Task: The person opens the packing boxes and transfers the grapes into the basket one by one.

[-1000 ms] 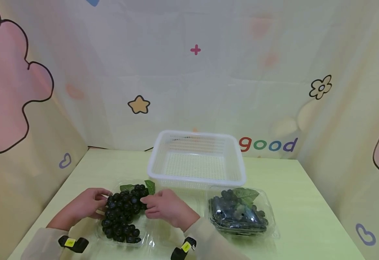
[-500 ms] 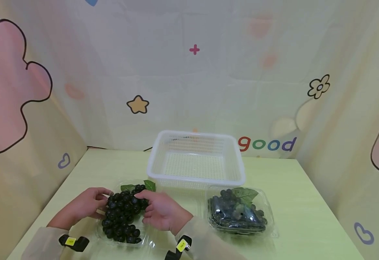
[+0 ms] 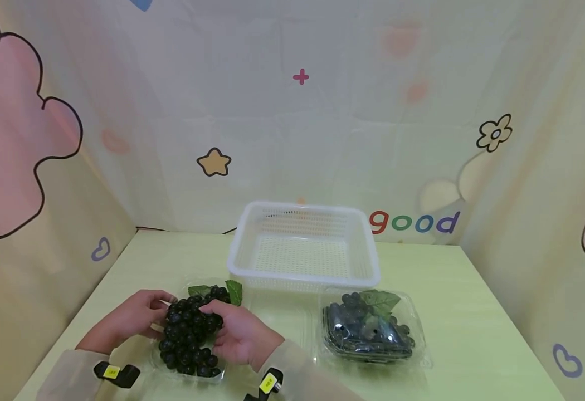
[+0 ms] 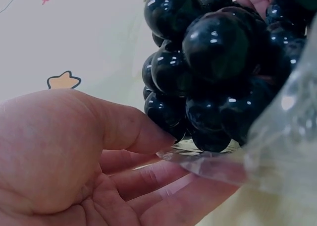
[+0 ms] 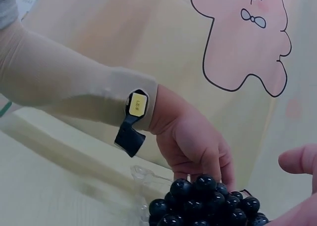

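A bunch of dark grapes (image 3: 187, 334) with green leaves (image 3: 234, 292) lies in an opened clear plastic clamshell box (image 3: 217, 380) at the front left. My left hand (image 3: 139, 317) pinches the box's left wall. In the left wrist view, its thumb (image 4: 133, 132) is at the rim beside the grapes, with the fingers outside the plastic. My right hand (image 3: 244, 334) is over the bunch's right side, its thumb reaching across the grapes. In the right wrist view, that thumb (image 5: 297, 160) is straight and apart from the grapes; the other fingers are mostly hidden.
A white perforated plastic basket (image 3: 303, 277) stands at the back middle of the pale table (image 3: 473, 334). Right of the hands sits a closed clear clamshell box (image 3: 418, 334) with dark grapes and a leaf inside. A printed curtain (image 3: 352, 122) hangs around the table.
My right hand has moved left and slightly nearer over the grape bunch, its thumb sliding across the top. The left hand stays at the box wall.
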The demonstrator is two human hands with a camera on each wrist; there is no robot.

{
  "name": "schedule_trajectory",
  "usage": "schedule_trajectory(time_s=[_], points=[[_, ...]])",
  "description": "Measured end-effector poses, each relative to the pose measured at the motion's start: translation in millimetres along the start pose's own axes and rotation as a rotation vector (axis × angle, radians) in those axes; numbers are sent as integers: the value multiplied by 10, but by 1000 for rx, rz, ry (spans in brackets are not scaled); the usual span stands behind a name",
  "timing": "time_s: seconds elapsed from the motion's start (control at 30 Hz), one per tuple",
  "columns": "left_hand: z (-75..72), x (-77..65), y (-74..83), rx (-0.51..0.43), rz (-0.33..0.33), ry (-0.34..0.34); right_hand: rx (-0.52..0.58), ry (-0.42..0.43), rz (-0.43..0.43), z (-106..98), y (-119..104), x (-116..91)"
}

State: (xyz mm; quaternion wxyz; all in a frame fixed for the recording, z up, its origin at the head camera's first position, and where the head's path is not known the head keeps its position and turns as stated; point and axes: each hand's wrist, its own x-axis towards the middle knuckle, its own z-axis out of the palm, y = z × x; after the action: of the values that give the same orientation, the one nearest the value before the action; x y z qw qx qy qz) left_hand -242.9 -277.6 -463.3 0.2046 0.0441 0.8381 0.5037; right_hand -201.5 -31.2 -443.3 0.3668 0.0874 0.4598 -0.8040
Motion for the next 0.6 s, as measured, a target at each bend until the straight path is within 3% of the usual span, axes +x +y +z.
schedule_trajectory(time_s=[0.2, 0.6], points=[[3, 14, 13, 10, 0, 1, 49, 43, 14, 28, 48, 48], [-20, -1, 28, 11, 1, -35, -19, 84, -4, 14, 138, 156]])
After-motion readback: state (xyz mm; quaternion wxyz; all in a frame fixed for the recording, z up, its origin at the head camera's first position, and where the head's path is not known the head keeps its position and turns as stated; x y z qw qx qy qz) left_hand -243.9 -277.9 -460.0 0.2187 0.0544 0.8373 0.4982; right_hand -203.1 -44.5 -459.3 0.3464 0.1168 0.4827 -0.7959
